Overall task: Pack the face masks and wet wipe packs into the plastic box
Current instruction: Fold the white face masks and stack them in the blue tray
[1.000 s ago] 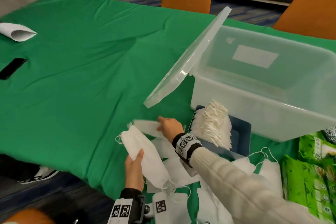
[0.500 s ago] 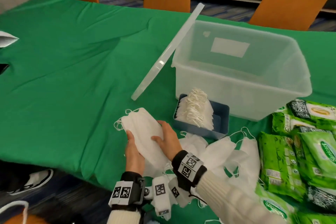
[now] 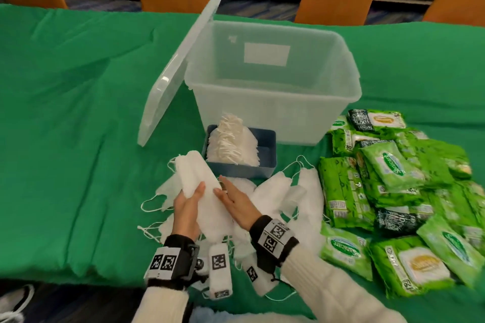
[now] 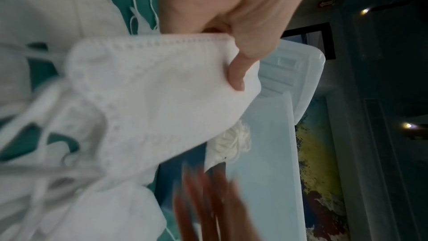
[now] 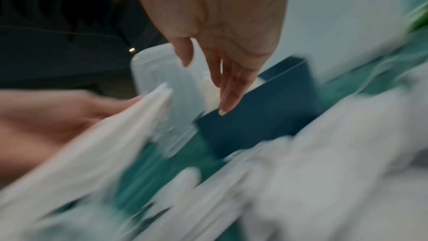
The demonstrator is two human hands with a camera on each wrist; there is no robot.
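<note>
Face masks point(image 3: 202, 186), a white stack of them, sit pinched in the left hand point(image 3: 186, 211) above the loose masks point(image 3: 286, 191) on the green cloth point(image 3: 78, 113). The right hand point(image 3: 237, 202) lies beside the stack, fingers straight, seemingly just touching it. The plastic box point(image 3: 273, 102) stands behind, wet wipe packs point(image 3: 388, 178) to its right.

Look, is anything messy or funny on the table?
Yes. The lid leans tilted against the plastic box instead of lying flat. Loose face masks lie scattered on the green cloth, ear loops tangled, and the wet wipe packs sit in an untidy heap.
</note>
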